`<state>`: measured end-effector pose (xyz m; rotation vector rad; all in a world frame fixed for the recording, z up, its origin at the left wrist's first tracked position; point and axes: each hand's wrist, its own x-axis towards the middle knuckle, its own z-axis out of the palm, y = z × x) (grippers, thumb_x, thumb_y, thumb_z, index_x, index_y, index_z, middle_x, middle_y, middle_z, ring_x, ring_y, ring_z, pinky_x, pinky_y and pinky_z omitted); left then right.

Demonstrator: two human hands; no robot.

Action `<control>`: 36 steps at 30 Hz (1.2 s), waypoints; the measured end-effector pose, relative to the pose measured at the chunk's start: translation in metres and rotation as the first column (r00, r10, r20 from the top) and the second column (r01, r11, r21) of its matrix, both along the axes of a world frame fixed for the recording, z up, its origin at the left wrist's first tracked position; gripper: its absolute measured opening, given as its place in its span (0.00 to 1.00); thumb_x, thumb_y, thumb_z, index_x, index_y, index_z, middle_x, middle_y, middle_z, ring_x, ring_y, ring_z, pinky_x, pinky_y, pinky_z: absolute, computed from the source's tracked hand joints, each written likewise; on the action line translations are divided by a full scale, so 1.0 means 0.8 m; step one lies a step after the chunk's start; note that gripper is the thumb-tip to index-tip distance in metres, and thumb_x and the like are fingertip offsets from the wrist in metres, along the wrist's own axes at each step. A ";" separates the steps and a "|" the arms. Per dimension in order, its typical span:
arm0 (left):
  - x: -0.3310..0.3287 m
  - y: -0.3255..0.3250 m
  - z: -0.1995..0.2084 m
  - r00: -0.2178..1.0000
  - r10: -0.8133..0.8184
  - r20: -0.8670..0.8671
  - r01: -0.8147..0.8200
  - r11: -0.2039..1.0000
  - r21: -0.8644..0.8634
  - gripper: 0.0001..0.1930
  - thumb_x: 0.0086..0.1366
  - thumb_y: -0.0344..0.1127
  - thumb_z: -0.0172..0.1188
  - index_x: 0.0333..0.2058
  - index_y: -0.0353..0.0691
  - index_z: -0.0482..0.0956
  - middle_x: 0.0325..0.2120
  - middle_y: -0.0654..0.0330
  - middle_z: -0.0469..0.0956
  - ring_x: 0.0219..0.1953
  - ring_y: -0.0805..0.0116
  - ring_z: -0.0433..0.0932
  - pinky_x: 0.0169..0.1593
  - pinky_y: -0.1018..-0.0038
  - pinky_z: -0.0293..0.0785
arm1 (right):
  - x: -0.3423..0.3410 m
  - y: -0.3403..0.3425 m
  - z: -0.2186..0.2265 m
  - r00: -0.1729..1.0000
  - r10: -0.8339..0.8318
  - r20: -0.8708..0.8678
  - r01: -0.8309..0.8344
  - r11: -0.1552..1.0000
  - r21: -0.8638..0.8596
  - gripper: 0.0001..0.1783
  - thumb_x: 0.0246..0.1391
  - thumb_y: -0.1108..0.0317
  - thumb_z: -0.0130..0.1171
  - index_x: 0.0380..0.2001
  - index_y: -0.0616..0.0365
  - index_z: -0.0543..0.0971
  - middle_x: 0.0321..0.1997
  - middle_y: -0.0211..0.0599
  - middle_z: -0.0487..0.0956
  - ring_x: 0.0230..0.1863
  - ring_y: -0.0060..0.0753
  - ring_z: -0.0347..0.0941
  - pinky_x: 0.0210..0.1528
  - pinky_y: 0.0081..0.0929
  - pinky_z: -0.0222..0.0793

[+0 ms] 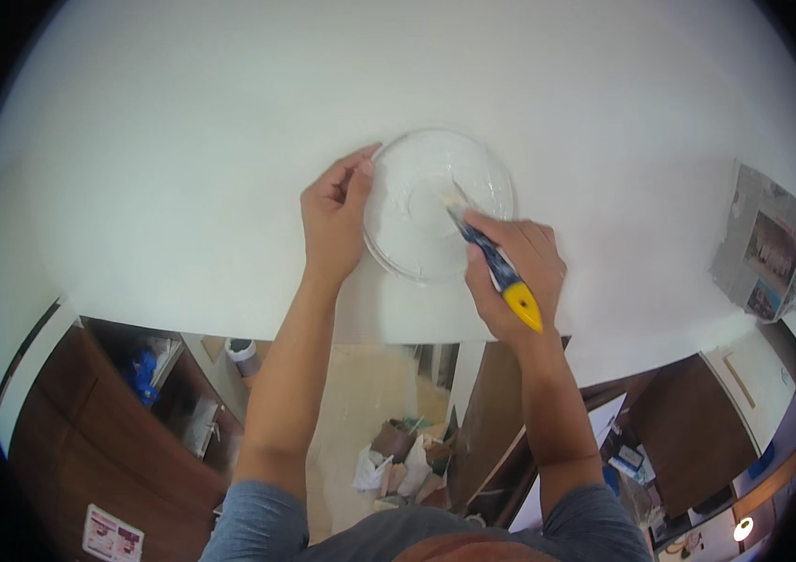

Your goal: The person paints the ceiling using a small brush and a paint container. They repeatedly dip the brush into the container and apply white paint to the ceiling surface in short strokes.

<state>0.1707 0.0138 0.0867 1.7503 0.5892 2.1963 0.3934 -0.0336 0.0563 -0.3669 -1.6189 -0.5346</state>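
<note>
Forearms are extended; the left hand is held half-curled, the right hand closed in a grip.

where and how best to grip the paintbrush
Probably the dark middle of the handle, from the lower right, where the right hand holds it: the paintbrush slants that way, bristles up-left over the clear round disc, yellow end toward the person.

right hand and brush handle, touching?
Touching. The head view shows the right hand gripping the blue-and-yellow brush handle, thumb on one side and fingers on the other.
</note>
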 end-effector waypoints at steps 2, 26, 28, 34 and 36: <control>0.001 0.000 0.000 1.000 -0.025 -0.016 0.025 1.000 -0.013 0.17 0.79 0.36 0.58 0.56 0.30 0.84 0.40 0.59 0.86 0.41 0.77 0.80 0.48 0.79 0.77 | -0.004 -0.006 0.000 0.997 0.018 -0.069 -0.016 1.000 0.025 0.20 0.49 0.78 0.67 0.48 0.57 0.85 0.39 0.37 0.87 0.38 0.41 0.82 0.49 0.35 0.71; -0.192 -0.018 -0.012 0.984 0.011 0.180 0.008 0.994 -0.105 0.23 0.80 0.44 0.55 0.59 0.28 0.80 0.48 0.52 0.86 0.48 0.67 0.85 0.53 0.73 0.82 | -0.122 0.123 0.308 0.929 0.253 -0.269 -0.116 0.892 0.438 0.17 0.63 0.66 0.65 0.53 0.58 0.83 0.41 0.45 0.85 0.39 0.48 0.83 0.46 0.39 0.79; -0.188 -0.018 -0.010 0.983 0.015 0.182 0.006 0.993 -0.118 0.23 0.80 0.44 0.55 0.59 0.28 0.80 0.48 0.53 0.86 0.48 0.67 0.85 0.53 0.73 0.82 | -0.126 0.129 0.313 0.934 0.201 -0.296 -0.074 0.917 0.391 0.17 0.64 0.64 0.64 0.54 0.57 0.83 0.42 0.45 0.85 0.40 0.51 0.83 0.47 0.42 0.79; -0.191 -0.020 -0.010 0.981 -0.001 0.196 0.028 0.991 -0.133 0.23 0.80 0.44 0.55 0.59 0.27 0.79 0.49 0.52 0.86 0.49 0.67 0.85 0.54 0.72 0.82 | -0.134 0.129 0.311 0.936 0.106 -0.337 0.011 0.945 0.327 0.18 0.64 0.62 0.63 0.55 0.53 0.83 0.45 0.42 0.84 0.44 0.51 0.81 0.51 0.46 0.77; -0.195 -0.019 -0.011 0.985 -0.019 0.173 0.040 0.992 -0.118 0.24 0.80 0.44 0.55 0.60 0.27 0.79 0.49 0.52 0.86 0.49 0.67 0.85 0.54 0.72 0.82 | -0.135 0.130 0.312 0.936 0.093 -0.339 0.025 0.944 0.329 0.18 0.64 0.62 0.63 0.55 0.54 0.82 0.44 0.43 0.84 0.44 0.51 0.81 0.51 0.45 0.77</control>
